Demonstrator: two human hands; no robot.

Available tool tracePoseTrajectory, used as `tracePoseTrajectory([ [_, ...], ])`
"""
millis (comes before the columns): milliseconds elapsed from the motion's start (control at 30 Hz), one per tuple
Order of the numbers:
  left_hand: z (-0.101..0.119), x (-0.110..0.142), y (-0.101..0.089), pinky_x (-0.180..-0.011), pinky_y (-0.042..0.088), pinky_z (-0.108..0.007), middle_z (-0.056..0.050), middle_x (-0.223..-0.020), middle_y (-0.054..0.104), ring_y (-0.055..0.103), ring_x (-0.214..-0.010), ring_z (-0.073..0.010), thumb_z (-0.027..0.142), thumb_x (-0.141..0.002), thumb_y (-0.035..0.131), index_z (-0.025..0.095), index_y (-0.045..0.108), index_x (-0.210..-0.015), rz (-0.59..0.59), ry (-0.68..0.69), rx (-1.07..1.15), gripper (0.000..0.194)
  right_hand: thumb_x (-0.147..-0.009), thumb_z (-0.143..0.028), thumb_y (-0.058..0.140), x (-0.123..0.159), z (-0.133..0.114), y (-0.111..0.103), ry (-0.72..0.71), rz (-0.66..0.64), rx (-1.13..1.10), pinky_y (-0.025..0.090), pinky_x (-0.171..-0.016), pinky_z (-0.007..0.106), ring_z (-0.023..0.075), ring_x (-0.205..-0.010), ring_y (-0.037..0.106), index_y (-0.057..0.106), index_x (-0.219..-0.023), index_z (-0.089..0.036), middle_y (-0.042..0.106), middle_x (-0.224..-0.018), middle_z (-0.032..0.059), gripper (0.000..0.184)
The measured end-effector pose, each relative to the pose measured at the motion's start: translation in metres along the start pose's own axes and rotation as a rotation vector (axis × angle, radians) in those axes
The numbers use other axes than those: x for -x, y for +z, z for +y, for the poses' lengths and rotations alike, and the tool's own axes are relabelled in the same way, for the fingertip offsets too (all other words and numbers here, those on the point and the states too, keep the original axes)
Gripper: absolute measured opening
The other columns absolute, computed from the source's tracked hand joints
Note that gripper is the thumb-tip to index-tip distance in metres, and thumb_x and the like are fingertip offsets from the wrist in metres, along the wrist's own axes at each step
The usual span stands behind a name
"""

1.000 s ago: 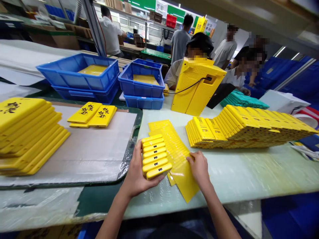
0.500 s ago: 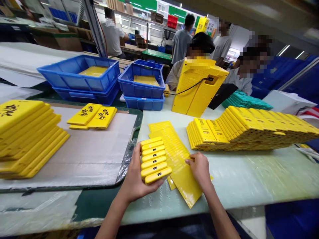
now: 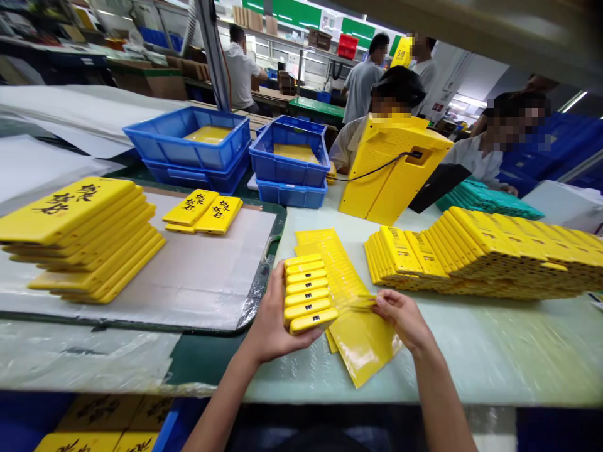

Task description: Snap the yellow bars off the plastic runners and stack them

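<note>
A pale table spans the foreground. On it lie thin yellow sheets, probably light, bendy and slick. Near their left edge, the left hand clamps a stack of yellow cases, likely stiff, smooth, best squeezed end to end. The right hand pinches a narrow strip over the sheets by its end; it looks flimsy.
</note>
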State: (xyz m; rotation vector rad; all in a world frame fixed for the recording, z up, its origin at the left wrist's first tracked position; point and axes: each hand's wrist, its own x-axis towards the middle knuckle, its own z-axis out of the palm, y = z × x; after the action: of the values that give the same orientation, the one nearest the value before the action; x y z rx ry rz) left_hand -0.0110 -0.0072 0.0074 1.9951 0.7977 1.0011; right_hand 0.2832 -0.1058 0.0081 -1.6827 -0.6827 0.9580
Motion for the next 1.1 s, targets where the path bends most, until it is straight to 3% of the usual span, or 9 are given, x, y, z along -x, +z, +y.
tracePoseTrajectory([
  [100, 0.000, 0.002, 0.001, -0.123, 0.033, -0.070, -0.026, -0.163, 0.032, 0.038, -0.152, -0.0465, 0.063, -0.072, 0.085, 0.020, 0.005, -0.165, -0.006, -0.007, 0.004, 0.130, -0.055, -0.058, 0.097, 0.013, -0.032, -0.008, 0.002, -0.056, -0.158, 0.055, -0.079, 0.029, 0.0183, -0.080, 0.069, 0.068, -0.086, -0.016, 0.073, -0.085, 0.0068, 0.059],
  [167, 0.001, 0.003, 0.001, -0.124, 0.031, -0.071, -0.026, -0.164, 0.031, 0.036, -0.153, -0.0467, 0.063, -0.071, 0.086, 0.020, 0.005, -0.165, -0.008, -0.003, 0.004, 0.132, -0.062, -0.050, 0.098, 0.025, -0.059, -0.001, -0.031, -0.089, -0.259, 0.053, -0.077, 0.023, 0.0141, -0.078, 0.068, 0.070, -0.087, -0.016, 0.071, -0.080, 0.0042, 0.051],
  [300, 0.004, 0.001, 0.002, -0.126, 0.032, -0.067, -0.023, -0.162, 0.032, 0.035, -0.153, -0.0442, 0.063, -0.070, 0.086, 0.021, 0.008, -0.165, 0.003, 0.029, 0.010, 0.130, -0.071, -0.047, 0.095, 0.046, -0.112, 0.038, -0.106, -0.234, -0.104, 0.046, -0.061, 0.015, 0.0073, -0.064, 0.057, 0.070, -0.086, -0.014, 0.064, -0.071, 0.0000, 0.044],
  [433, 0.009, 0.000, 0.003, -0.124, 0.038, -0.061, -0.021, -0.161, 0.032, 0.039, -0.151, -0.0414, 0.059, -0.069, 0.088, 0.022, 0.010, -0.164, 0.031, 0.042, -0.011, 0.128, -0.073, -0.042, 0.089, 0.052, -0.142, 0.080, -0.138, -0.306, 0.063, 0.033, -0.047, 0.016, 0.0065, -0.052, 0.049, 0.068, -0.086, -0.014, 0.063, -0.065, -0.0012, 0.037],
  [500, 0.010, 0.000, 0.003, -0.124, 0.039, -0.060, -0.021, -0.160, 0.035, 0.041, -0.149, -0.0406, 0.057, -0.068, 0.089, 0.021, 0.008, -0.165, 0.034, 0.035, -0.019, 0.131, -0.071, -0.038, 0.087, 0.051, -0.146, 0.095, -0.182, -0.248, 0.105, 0.032, -0.047, 0.017, 0.0064, -0.052, 0.049, 0.069, -0.082, -0.013, 0.064, -0.066, -0.0006, 0.033],
  [667, 0.006, 0.003, 0.006, -0.125, 0.039, -0.059, -0.021, -0.161, 0.034, 0.040, -0.150, -0.0400, 0.055, -0.067, 0.091, 0.021, 0.004, -0.166, 0.035, 0.051, -0.036, 0.136, -0.066, -0.034, 0.079, 0.047, -0.144, 0.112, -0.249, -0.081, 0.202, 0.045, -0.056, 0.023, 0.0120, -0.059, 0.058, 0.070, -0.074, -0.013, 0.068, -0.069, 0.0027, 0.024],
  [900, 0.003, 0.005, 0.007, -0.126, 0.034, -0.064, -0.025, -0.165, 0.027, 0.031, -0.155, -0.0456, 0.058, -0.067, 0.090, 0.018, 0.001, -0.167, 0.017, 0.032, -0.037, 0.139, -0.062, -0.035, 0.073, 0.050, -0.143, 0.123, -0.236, -0.078, 0.256, 0.046, -0.056, 0.028, 0.0157, -0.058, 0.059, 0.069, -0.071, -0.015, 0.069, -0.068, 0.0038, 0.023],
  [1100, 0.007, 0.003, 0.005, -0.128, 0.032, -0.064, -0.026, -0.164, 0.029, 0.030, -0.156, -0.0449, 0.057, -0.066, 0.091, 0.014, 0.004, -0.166, -0.007, -0.007, -0.024, 0.139, -0.064, -0.035, 0.072, 0.049, -0.140, 0.125, -0.279, -0.063, 0.330, 0.044, -0.057, 0.028, 0.0161, -0.060, 0.059, 0.070, -0.070, -0.015, 0.069, -0.068, 0.0047, 0.021],
])
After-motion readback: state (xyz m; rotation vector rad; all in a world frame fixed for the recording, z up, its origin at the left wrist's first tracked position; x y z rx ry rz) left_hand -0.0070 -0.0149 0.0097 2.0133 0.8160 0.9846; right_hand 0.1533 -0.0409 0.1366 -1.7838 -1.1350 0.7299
